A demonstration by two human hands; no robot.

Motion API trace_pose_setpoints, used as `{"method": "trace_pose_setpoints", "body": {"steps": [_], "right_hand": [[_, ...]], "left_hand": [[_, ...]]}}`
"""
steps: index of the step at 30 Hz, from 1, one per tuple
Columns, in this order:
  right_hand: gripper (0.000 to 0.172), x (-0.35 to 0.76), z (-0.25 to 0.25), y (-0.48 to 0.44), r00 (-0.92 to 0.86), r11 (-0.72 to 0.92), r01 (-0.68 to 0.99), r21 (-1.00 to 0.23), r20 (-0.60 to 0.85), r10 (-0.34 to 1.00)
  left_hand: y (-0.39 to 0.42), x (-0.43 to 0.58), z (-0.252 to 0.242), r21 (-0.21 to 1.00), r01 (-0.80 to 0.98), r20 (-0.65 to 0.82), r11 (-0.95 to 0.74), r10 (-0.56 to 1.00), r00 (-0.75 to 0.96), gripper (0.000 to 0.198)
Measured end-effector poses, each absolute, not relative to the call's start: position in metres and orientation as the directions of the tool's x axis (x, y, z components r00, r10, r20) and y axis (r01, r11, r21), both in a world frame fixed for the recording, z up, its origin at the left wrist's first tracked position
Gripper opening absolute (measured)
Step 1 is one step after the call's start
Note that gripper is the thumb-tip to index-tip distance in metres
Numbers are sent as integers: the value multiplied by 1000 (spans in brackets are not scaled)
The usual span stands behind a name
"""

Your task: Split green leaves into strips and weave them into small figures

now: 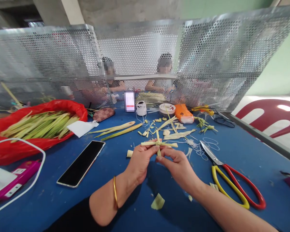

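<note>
Held between both hands over the blue table is a cross of pale green leaf strips (158, 139), its arms sticking out left, right, up and down. My left hand (139, 158) pinches the cross near its middle from the left, thumb on top. With thumb and fingers, my right hand (175, 159) grips its lower arm and right side. Leaf scraps and a short pale stalk piece (130, 153) lie around the hands. To the right rest scissors (229, 180) with one yellow and one red handle, blades apart. White thread (203, 146) is tangled near their tip.
A red bag (60, 104) of leaf strips stands left, beside a black-screened phone (82, 163) and a magenta power strip (18, 180). Thread spool (141, 109), tape roll (167, 109) and orange tissue pack (183, 113) line the back. Behind a perforated metal screen (137, 45) sit two people.
</note>
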State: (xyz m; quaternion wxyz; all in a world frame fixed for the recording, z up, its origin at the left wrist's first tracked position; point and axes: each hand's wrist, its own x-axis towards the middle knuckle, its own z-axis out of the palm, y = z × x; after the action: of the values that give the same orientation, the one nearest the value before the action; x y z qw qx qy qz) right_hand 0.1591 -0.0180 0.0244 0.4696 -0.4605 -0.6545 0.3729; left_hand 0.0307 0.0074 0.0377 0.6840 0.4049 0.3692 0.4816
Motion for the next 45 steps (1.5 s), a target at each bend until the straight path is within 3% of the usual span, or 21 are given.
{"method": "trace_pose_setpoints", "body": {"steps": [5,7,9,12,15,18,21,25,28,31,33,35,45], "right_hand": [[28,160,25,-16,-226,387,296,-873,330,917],[29,163,28,-17,-254,394,387,-834,314,915],[34,169,34,-18,-158,379,554,-741,354,922],[32,177,40,-17,49,311,766,-563,533,845],[17,178,39,-12,-93,380,782,-494,511,855],[25,173,32,-11,-256,452,744,-493,415,873],[28,168,29,-16,-255,465,744,-480,439,861],[27,168,31,-20,-267,483,700,-526,435,860],[32,171,32,-14,-169,348,633,-691,316,934],[32,174,32,-6,2,165,381,-910,179,984],[28,174,33,-2,40,128,184,-975,137,990],[25,174,33,-1,35,115,89,-989,118,992],[19,179,27,-1,54,142,277,-950,163,985]], "left_hand": [[9,30,38,900,-378,-131,215,963,236,32],[11,28,38,896,-363,-176,254,956,235,31],[14,25,38,892,-349,-223,288,951,216,29],[15,22,40,900,-320,-239,296,949,205,30],[13,22,39,926,-267,-208,267,951,229,35],[10,25,35,950,-213,-184,227,961,205,37],[9,28,31,965,-184,-158,188,973,166,36],[11,27,29,969,-178,-149,174,978,147,32],[15,24,32,964,-146,-196,220,967,164,29],[15,20,38,946,-98,-269,308,920,285,24],[14,20,41,933,-75,-304,352,883,357,23],[12,20,41,929,-75,-310,361,875,373,28],[10,20,39,960,133,-280,246,839,467,18]]}}
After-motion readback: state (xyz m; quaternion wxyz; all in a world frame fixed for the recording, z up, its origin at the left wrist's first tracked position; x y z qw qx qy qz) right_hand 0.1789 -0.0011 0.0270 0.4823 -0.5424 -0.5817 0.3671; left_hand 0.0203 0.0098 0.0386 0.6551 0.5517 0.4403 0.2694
